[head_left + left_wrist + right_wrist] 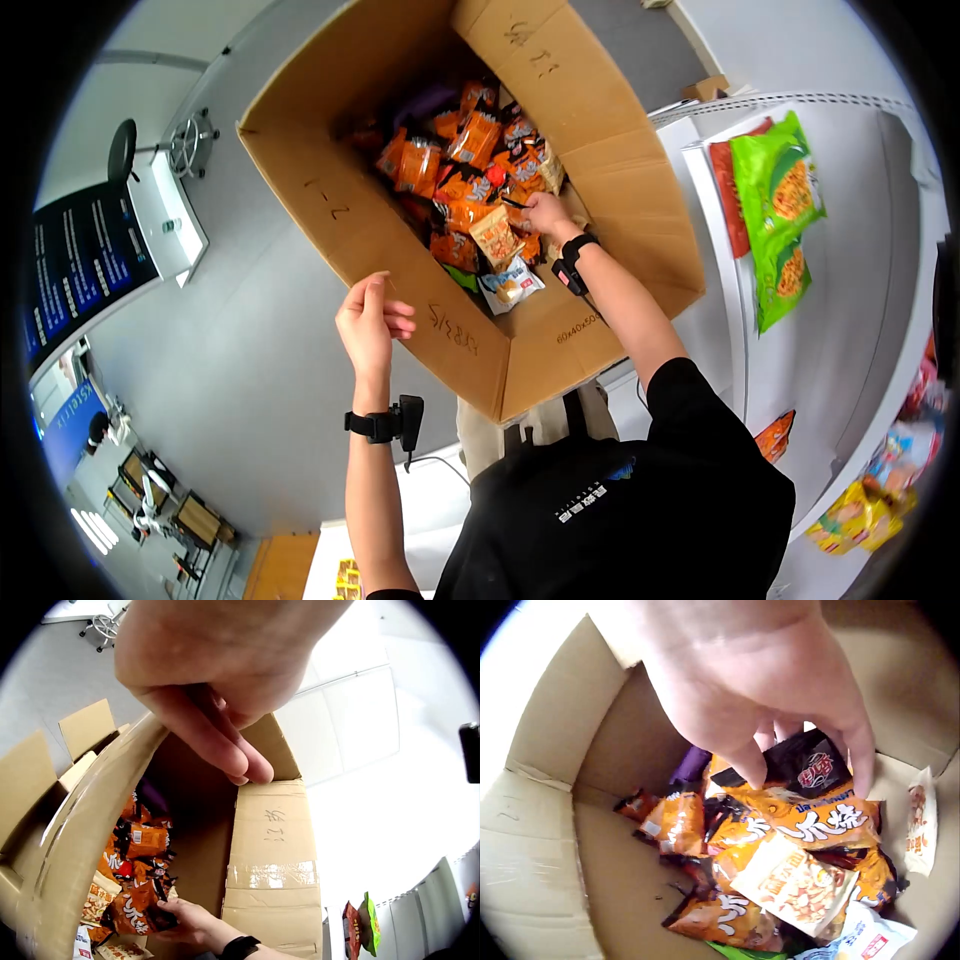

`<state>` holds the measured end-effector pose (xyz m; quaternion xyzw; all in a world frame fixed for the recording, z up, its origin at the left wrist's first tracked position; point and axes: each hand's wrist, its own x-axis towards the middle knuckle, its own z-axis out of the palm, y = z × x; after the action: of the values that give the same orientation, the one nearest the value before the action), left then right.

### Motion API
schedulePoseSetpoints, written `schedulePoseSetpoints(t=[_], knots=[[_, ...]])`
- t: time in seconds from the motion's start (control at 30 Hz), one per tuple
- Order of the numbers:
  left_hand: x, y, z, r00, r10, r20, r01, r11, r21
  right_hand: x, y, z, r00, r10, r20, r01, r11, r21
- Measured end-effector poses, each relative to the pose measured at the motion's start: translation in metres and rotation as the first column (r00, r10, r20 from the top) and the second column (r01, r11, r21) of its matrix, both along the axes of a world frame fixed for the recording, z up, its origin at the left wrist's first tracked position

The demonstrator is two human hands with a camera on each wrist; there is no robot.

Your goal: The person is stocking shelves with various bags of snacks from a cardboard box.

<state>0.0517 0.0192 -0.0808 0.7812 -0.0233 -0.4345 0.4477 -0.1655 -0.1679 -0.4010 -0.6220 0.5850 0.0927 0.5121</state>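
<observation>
My right hand reaches down into a deep cardboard box. In the right wrist view its thumb and fingers grip the black top end of an orange-and-black snack bag. The left wrist view shows this hand from the side, with the bag over the pile. Around it lie several similar orange bags, a cream packet with nuts pictured and a white-and-blue packet. Just outside the box's left rim, my left hand is raised, its fingers loosely bent and holding nothing.
To the right stands a white shelf with green snack bags and a red bag. More colourful packets sit at the far right. A wheeled chair and a desk are at the back left. A purple item lies inside the box.
</observation>
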Motion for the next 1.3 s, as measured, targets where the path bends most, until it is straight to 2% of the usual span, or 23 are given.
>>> schedulePoseSetpoints(t=[0.03,0.07,0.27,0.33,0.37,0.47,0.5,0.63,0.67,0.73,0.77,0.87,0.97,1.07,1.17,1.27,1.3], knots=[[0.0,0.003,-0.001,1.0,0.0,-0.01,0.0,1.0,-0.025,0.009,0.001,0.023,0.993,-0.092,0.077,0.091,0.996,0.018],[0.0,0.006,-0.002,1.0,0.001,-0.018,-0.002,0.999,-0.052,0.007,0.002,0.051,0.997,-0.06,0.054,0.063,0.996,-0.06],[0.001,0.02,-0.006,0.996,-0.046,-0.081,0.03,0.982,-0.189,0.008,0.017,0.173,0.904,-0.251,0.347,0.283,0.958,-0.044],[0.001,0.024,-0.007,0.993,-0.055,-0.107,0.028,0.971,-0.238,0.004,0.025,0.202,0.844,-0.214,0.492,0.323,0.935,-0.146],[0.001,0.027,-0.008,0.99,-0.067,-0.123,0.032,0.963,-0.268,-0.003,0.029,0.228,0.806,-0.31,0.505,0.373,0.927,-0.026],[-0.002,0.033,-0.012,0.981,-0.098,-0.167,0.041,0.947,-0.319,-0.015,0.048,0.304,0.748,-0.334,0.574,0.406,0.914,0.002],[-0.005,0.036,-0.013,0.975,-0.126,-0.184,0.061,0.945,-0.321,-0.02,0.054,0.326,0.745,-0.309,0.591,0.386,0.922,-0.004],[-0.023,0.037,-0.009,0.949,-0.31,0.063,0.313,0.894,-0.32,-0.041,0.07,0.367,0.785,-0.028,0.618,0.195,0.959,-0.205],[-0.026,0.036,-0.024,0.893,-0.373,0.251,0.437,0.854,-0.284,-0.044,0.072,0.376,0.774,0.005,0.634,0.15,0.97,-0.19],[-0.036,0.034,-0.009,0.721,-0.498,0.482,0.648,0.732,-0.211,-0.048,0.079,0.411,0.746,0.065,0.663,0.058,0.985,-0.161],[-0.041,0.03,-0.001,0.651,-0.568,0.503,0.723,0.666,-0.183,-0.051,0.084,0.431,0.759,0.112,0.642,0.03,0.978,-0.207],[-0.061,0.031,0.039,0.329,-0.443,0.834,0.872,0.481,-0.088,-0.06,0.101,0.478,0.756,0.182,0.629,-0.027,0.969,-0.247],[-0.077,0.034,0.042,0.497,-0.628,0.599,0.862,0.435,-0.26,-0.069,0.116,0.485,0.699,0.154,0.698,0.017,0.973,-0.231],[-0.088,0.045,0.085,0.504,-0.771,0.389,0.863,0.431,-0.262,-0.079,0.127,0.482,0.686,0.077,0.724,0.118,0.969,-0.215],[-0.097,0.049,0.053,0.577,-0.759,0.3,0.798,0.446,-0.405,-0.089,0.139,0.483,0.663,-0.101,0.741,0.314,0.937,-0.153],[-0.107,0.054,0.064,0.627,-0.751,0.206,0.706,0.436,-0.558,-0.096,0.15,0.49,0.531,-0.321,0.784,0.522,0.853,-0.005],[-0.111,0.057,0.074,0.632,-0.759,0.155,0.68,0.447,-0.582,-0.104,0.149,0.475,0.546,-0.308,0.779,0.535,0.843,-0.043]])
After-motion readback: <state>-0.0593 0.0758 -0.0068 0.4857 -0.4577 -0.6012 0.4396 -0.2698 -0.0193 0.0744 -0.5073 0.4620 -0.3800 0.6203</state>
